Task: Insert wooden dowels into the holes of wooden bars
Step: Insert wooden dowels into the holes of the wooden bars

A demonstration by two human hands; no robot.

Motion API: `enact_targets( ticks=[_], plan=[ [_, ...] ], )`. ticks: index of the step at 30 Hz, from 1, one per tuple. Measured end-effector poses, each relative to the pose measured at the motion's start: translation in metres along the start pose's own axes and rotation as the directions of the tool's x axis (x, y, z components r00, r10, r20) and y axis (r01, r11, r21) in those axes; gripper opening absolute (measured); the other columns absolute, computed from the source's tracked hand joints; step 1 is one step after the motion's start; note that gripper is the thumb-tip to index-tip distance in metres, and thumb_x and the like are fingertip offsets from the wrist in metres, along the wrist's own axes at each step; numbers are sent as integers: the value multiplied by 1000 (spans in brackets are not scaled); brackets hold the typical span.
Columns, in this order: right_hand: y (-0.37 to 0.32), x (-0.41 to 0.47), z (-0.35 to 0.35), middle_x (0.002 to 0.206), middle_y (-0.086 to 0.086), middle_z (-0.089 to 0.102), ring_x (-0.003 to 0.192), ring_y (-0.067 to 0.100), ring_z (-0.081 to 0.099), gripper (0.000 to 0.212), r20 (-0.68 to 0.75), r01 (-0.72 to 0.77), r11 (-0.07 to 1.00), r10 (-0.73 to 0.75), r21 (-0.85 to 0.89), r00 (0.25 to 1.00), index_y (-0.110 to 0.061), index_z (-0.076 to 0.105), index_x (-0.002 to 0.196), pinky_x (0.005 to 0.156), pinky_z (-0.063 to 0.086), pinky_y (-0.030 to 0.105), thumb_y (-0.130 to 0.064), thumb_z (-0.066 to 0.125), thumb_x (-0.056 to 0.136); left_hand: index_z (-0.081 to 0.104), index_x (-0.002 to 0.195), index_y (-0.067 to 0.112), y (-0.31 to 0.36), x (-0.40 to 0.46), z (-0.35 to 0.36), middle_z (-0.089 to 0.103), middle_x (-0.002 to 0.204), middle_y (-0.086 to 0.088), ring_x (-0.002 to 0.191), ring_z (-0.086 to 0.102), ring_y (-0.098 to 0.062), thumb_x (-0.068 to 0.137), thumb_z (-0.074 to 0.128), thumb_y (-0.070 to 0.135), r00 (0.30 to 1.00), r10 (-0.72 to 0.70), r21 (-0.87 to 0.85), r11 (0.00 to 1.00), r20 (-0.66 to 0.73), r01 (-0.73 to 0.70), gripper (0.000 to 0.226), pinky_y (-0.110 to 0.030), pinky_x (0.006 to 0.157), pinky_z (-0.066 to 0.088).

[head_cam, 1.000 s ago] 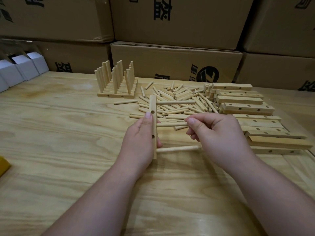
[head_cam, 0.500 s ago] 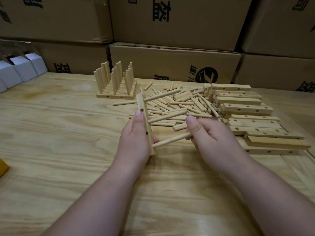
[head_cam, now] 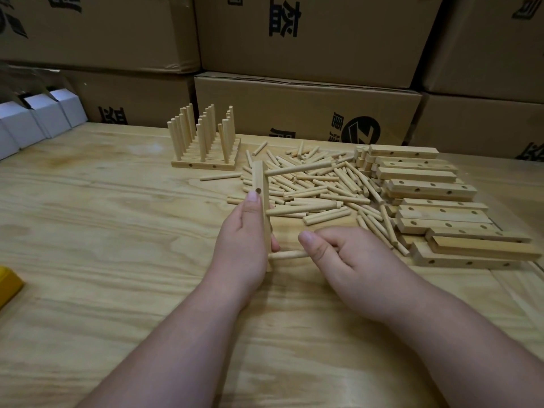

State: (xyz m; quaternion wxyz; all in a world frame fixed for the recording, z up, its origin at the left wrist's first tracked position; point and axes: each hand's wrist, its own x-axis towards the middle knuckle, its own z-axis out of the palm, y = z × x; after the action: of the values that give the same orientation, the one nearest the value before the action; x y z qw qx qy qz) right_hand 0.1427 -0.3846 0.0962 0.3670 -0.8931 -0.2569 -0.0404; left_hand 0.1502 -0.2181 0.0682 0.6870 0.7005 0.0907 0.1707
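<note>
My left hand (head_cam: 241, 240) grips a wooden bar (head_cam: 261, 184) held on end above the table. Three dowels stick out of the bar to the right: a top one (head_cam: 297, 169), a middle one (head_cam: 300, 209) and a bottom dowel (head_cam: 287, 255). My right hand (head_cam: 350, 260) pinches the free end of that bottom dowel, close to the bar. A loose pile of dowels (head_cam: 329, 184) lies behind the hands. Several drilled bars (head_cam: 432, 189) are stacked at the right.
Finished bars with upright dowels (head_cam: 203, 142) stand at the back centre. Cardboard boxes (head_cam: 306, 110) wall off the far edge. White cartons (head_cam: 38, 116) sit at the back left. A yellow object (head_cam: 8, 285) lies at the left edge of the wooden table (head_cam: 103, 231).
The bar was tilted and swung upright again. My right hand has slid along the bottom dowel toward the bar, so less of the dowel shows between hand and bar.
</note>
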Motion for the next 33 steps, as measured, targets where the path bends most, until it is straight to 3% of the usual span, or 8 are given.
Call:
enact_targets(
  ticks=[7, 12, 18, 21, 23, 27, 29, 33],
  plan=[
    [2, -1, 6, 54, -11, 39, 51, 4, 38, 45, 30, -29, 994, 26, 107, 999, -25, 45, 63, 50, 33, 25, -52, 43, 99, 62, 81, 23, -1, -1, 0, 58, 49, 7, 47, 53, -1, 107, 31, 51, 999, 26, -2, 1000, -32, -26, 49, -14, 46, 43],
    [7, 2, 6, 56, -6, 42, 53, 10, 43, 52, 56, -117, 957, 106, 266, 993, -12, 49, 65, 57, 41, 39, -51, 46, 101, 64, 86, 26, -1, -2, 1, 61, 53, 9, 50, 56, 3, 107, 31, 51, 998, 48, -1, 999, -33, -48, 46, -10, 49, 42],
    [5, 5, -4, 64, 2, 55, 59, 20, 54, 42, -189, -102, 940, 170, 326, 967, -26, 62, 80, 57, 47, 49, -62, 44, 90, 64, 95, 31, 0, 1, 0, 63, 53, 7, 47, 57, 1, 104, 29, 59, 999, -40, -57, 998, -26, 39, 45, -14, 42, 42],
    [6, 8, -8, 85, -4, 63, 75, 16, 61, 31, -394, -24, 897, 218, 441, 893, -35, 62, 100, 62, 47, 38, -56, 41, 93, 65, 97, 33, -1, 2, -2, 64, 54, 7, 48, 57, 1, 103, 29, 61, 998, -59, -70, 996, -18, 58, 46, -15, 42, 43],
    [7, 8, -8, 113, -12, 60, 98, 10, 61, 46, -491, 16, 889, 238, 459, 838, -37, 48, 133, 73, 52, 38, -58, 38, 93, 65, 97, 34, -2, 2, -2, 64, 55, 8, 49, 58, 1, 103, 29, 61, 998, -57, -66, 996, -3, 57, 46, -15, 42, 43],
    [6, 3, 5, 139, -23, 52, 125, -7, 48, 69, -238, -64, 944, 146, 323, 960, -48, 39, 146, 100, 43, 17, -77, 31, 84, 65, 94, 31, -3, 2, 0, 63, 52, 7, 49, 58, 1, 104, 31, 58, 999, -27, -76, 997, -28, 25, 45, -14, 44, 42],
    [5, 3, 8, 135, -18, 59, 121, -17, 46, 67, -204, -78, 928, 162, 363, 965, -48, 40, 146, 88, 35, -4, -75, 37, 85, 66, 93, 31, -3, 2, -1, 64, 53, 6, 49, 59, 1, 104, 32, 58, 999, -22, -87, 996, -31, 20, 45, -13, 43, 42],
    [2, 6, 3, 114, -9, 70, 102, 10, 67, 54, -289, -41, 826, 243, 563, 926, -39, 49, 140, 79, 54, 28, -61, 43, 91, 66, 98, 24, -4, 5, -1, 69, 59, 3, 50, 61, -1, 105, 33, 58, 999, -43, -147, 988, -26, 39, 48, -14, 44, 44]
  ],
)
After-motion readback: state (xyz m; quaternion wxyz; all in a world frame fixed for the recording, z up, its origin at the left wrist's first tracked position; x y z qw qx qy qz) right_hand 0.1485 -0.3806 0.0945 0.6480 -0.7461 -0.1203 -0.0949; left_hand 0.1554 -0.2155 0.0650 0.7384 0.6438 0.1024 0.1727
